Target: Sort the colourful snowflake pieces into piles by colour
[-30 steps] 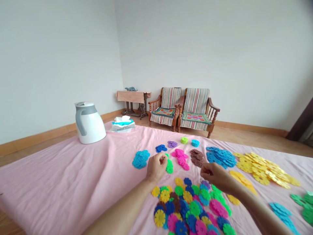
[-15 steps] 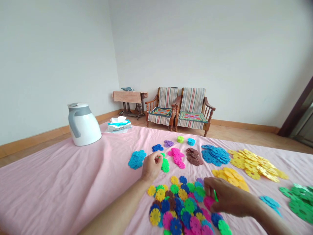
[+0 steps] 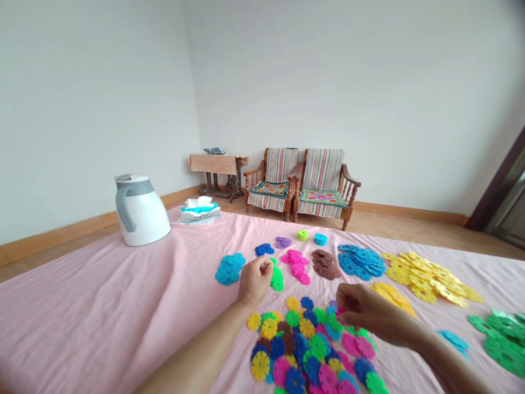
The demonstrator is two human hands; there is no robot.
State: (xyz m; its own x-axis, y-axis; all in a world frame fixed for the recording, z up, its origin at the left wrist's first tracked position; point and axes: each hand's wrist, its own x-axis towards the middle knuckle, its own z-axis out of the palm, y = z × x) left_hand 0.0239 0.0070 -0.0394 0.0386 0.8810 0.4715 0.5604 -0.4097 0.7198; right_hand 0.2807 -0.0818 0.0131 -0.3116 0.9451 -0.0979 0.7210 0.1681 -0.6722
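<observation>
A mixed heap of coloured plastic snowflake discs (image 3: 311,350) lies on the pink cloth (image 3: 123,312) in front of me. My left hand (image 3: 254,282) is closed, pinching a small green disc beside the green pile (image 3: 278,279). My right hand (image 3: 361,309) hovers over the far right edge of the heap, fingers curled on a pink disc. Sorted piles lie beyond: light blue (image 3: 228,268), pink (image 3: 298,264), brown (image 3: 325,264), blue (image 3: 361,260), yellow (image 3: 426,271).
A white jug (image 3: 139,209) and a tissue pack (image 3: 199,210) stand at the far left of the cloth. More green discs (image 3: 502,339) and turquoise ones (image 3: 453,338) lie at the right. Two wooden armchairs (image 3: 303,186) and a small table (image 3: 217,164) stand by the wall.
My right hand went down to the heap's right side, then lifted back toward the middle with a pink disc. The left hand stayed by the green pile.
</observation>
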